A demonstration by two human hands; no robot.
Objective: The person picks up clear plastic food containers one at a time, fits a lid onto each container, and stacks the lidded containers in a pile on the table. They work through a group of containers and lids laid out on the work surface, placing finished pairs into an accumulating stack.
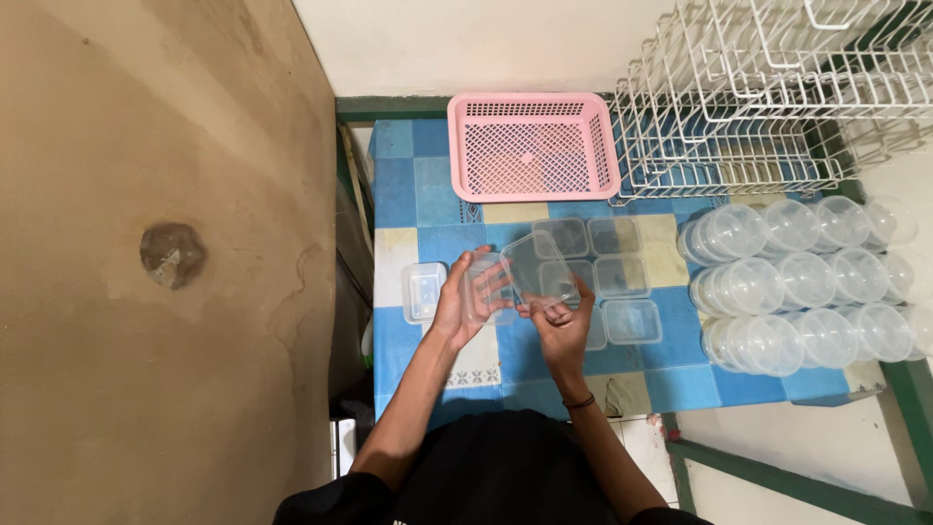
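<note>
While both hands hover mid-table (418, 209), left hand (465, 297) grips clear box (484, 290); right hand (562, 321) fingers pinch clear lid (537, 267); pink basket (531, 146) well apart.

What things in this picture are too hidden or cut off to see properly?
All in the head view:
- Left hand: the clear box it holds blurs its fingers.
- Right hand: the clear lid covers its fingertips; whether lid and box touch is unclear.
- Small clear boxes on the table: some sit behind the hands.
- Round clear tubs: cut off by the right edge.
- White wire rack: cut off by the top edge.
</note>
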